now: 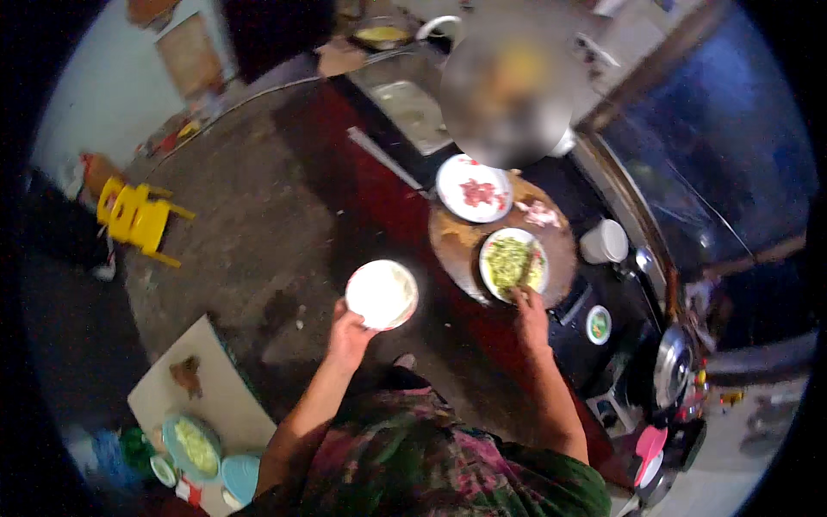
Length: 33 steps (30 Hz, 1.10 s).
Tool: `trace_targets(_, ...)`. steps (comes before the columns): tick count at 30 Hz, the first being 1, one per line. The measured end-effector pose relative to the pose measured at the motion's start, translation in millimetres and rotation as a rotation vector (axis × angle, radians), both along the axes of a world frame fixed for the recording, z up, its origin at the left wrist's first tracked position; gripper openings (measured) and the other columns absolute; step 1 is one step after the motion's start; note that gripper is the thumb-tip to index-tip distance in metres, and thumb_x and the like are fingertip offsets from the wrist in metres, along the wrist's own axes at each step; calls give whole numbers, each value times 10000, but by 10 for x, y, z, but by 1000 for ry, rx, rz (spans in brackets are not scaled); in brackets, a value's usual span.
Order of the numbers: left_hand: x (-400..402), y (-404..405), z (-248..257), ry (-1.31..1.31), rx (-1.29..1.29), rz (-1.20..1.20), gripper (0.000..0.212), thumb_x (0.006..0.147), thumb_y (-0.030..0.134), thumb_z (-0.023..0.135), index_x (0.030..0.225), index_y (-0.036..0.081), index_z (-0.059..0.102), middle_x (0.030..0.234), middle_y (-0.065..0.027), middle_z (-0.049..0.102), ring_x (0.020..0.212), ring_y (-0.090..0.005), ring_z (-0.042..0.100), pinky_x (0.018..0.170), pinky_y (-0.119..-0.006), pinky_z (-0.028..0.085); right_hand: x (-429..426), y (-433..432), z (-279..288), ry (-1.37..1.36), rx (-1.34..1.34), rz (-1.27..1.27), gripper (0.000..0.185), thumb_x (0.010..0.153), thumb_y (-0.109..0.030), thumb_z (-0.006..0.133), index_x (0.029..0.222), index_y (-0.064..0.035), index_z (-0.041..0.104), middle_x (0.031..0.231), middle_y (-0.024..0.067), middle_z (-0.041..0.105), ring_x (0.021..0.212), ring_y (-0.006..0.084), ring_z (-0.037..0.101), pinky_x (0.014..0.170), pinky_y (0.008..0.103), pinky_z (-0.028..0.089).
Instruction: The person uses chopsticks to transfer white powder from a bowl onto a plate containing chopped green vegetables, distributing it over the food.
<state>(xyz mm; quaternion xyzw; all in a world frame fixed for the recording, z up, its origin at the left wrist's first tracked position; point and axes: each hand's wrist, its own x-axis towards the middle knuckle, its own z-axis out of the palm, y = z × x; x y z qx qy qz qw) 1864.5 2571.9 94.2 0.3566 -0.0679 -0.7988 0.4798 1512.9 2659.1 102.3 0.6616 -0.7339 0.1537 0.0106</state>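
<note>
My left hand (pixel 351 336) grips the rim of a white bowl (pixel 382 295), held out over the floor; glare hides most of its inside. At the near edge of a bowl of shredded green vegetable (pixel 509 262) is my right hand (pixel 530 310), its fingertips at the rim; whether they grip it is not clear. That bowl stands on a round wooden chopping board (pixel 455 249). Behind it, partly on the board, is a white plate of chopped red meat (pixel 478 192). Pale pink pieces of meat (pixel 539 214) lie on the board beside the plate.
A white container (pixel 605 242), a small bowl with green bits (pixel 598 325) and a metal lid (pixel 672 366) are at the right of the dark counter. A sink (pixel 413 116) lies beyond the board. On the floor side are a yellow chair (pixel 139 220) and a pale table (pixel 213 381) with basins.
</note>
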Motion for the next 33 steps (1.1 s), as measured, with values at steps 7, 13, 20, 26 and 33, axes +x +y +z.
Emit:
trace_targets(7, 97, -123, -32, -90, -53, 6, 456, 677, 9, 489, 1114, 110, 405, 1135, -91, 497, 1098, -268, 480, 909, -477, 444, -33, -36, 44, 167, -128, -9, 426, 732, 28, 515, 1134, -105, 565, 1083, 130, 558, 983, 323, 532, 817, 408, 433)
trace_targets(13, 404, -501, 150, -169, -49, 21, 522, 663, -16, 461, 1165, 105, 384, 1188, -99, 450, 1141, -264, 449, 931, -453, 423, 351, -830, 223, -59, -269, -53, 95, 794, -53, 604, 882, -52, 569, 829, 132, 590, 758, 324, 574, 683, 376, 468)
trace_targets(20, 1259, -1400, -145, -65, -158, 130, 514, 702, 10, 447, 1207, 95, 401, 1237, -103, 460, 1172, -278, 446, 935, -456, 419, 1845, -2298, 458, -273, -188, 236, 111, 802, -111, 644, 808, -52, 551, 730, 136, 565, 650, 321, 576, 553, 393, 450)
trace_targets(26, 2134, -2512, 202, -65, -228, 187, 473, 725, 19, 440, 1193, 75, 405, 1229, -112, 462, 1167, -259, 454, 930, -416, 429, 3019, -3711, 330, -345, -194, 526, 143, 790, -99, 642, 716, -48, 531, 671, 132, 528, 573, 325, 542, 497, 385, 441)
trace_targets(33, 2812, -3804, 24, -66, -221, 288, 481, 731, 70, 466, 1208, 41, 412, 1239, -154, 479, 1161, -293, 473, 948, -429, 415, 3957, -5207, 340, -444, -159, 678, 190, 810, -142, 632, 675, -52, 533, 648, 119, 514, 580, 317, 534, 498, 389, 444)
